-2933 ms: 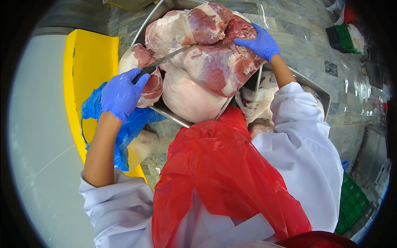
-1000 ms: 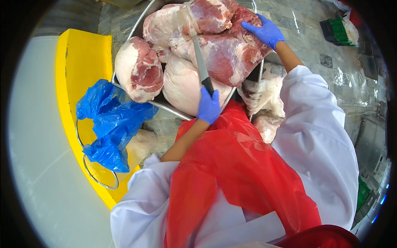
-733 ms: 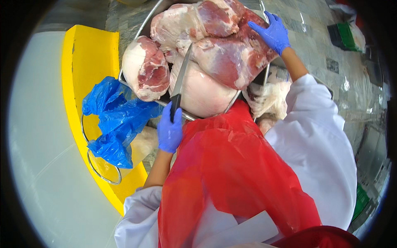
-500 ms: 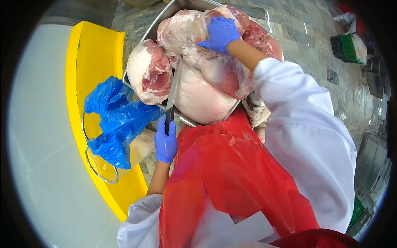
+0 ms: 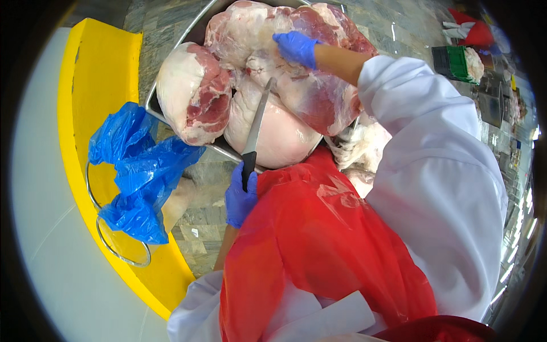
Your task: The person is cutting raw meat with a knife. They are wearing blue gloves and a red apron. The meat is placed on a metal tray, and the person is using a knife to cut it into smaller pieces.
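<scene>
The large meat cut (image 5: 319, 100) lies atop other pieces (image 5: 290, 131) in the metal tub (image 5: 198, 27). My right hand (image 5: 299, 49) has shifted from its far right edge to its middle; whether those fingers pinch, I can't tell. My left hand (image 5: 241, 196) wraps its fingers around the knife (image 5: 257, 128), tip by the cut's near edge, so both now work close.
</scene>
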Motion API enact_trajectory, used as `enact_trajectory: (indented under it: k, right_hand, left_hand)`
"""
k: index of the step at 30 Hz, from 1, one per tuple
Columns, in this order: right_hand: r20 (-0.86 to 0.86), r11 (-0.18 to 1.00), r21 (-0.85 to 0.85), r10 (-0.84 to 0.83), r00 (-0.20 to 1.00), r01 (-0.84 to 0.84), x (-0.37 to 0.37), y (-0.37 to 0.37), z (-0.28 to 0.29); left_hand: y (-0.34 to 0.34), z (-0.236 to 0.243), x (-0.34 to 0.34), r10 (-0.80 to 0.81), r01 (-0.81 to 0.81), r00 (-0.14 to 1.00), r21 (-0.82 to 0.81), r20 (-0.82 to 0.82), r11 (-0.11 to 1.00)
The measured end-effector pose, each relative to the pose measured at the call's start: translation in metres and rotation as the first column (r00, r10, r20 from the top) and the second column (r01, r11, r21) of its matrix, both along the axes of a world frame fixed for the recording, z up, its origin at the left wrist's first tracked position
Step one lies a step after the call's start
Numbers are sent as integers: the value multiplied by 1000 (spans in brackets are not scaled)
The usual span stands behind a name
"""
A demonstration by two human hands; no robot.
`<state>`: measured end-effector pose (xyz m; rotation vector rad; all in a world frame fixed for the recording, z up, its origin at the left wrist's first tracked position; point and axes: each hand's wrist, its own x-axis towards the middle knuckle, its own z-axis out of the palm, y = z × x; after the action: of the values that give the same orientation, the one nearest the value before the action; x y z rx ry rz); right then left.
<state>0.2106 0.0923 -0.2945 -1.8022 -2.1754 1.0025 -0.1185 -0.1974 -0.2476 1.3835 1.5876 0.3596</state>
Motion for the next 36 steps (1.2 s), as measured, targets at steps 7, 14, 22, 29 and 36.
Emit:
enact_trajectory:
  k: [7,14,22,29,36]
  right_hand:
    - [22,996,50,69,997,-70,-1,35,-9]
    - [-219,943,-271,-254,942,191,1,99,6]
    - [-492,898,-432,-160,856,-80,48,150,-36]
    - [-43,814,365,500,865,-452,77,126,-33]
    - [-632,645,-749,-765,125,154,11,62,27]
  left_hand:
    - [14,4,-5,14,-8,998,-117,53,993]
    - [63,53,-6,-142,163,975,116,-169,980]
    - [110,89,29,-289,344,911,154,-295,926]
    - [104,80,90,-220,316,884,180,-413,932]
    - [55,14,135,-105,90,889,-55,-446,994]
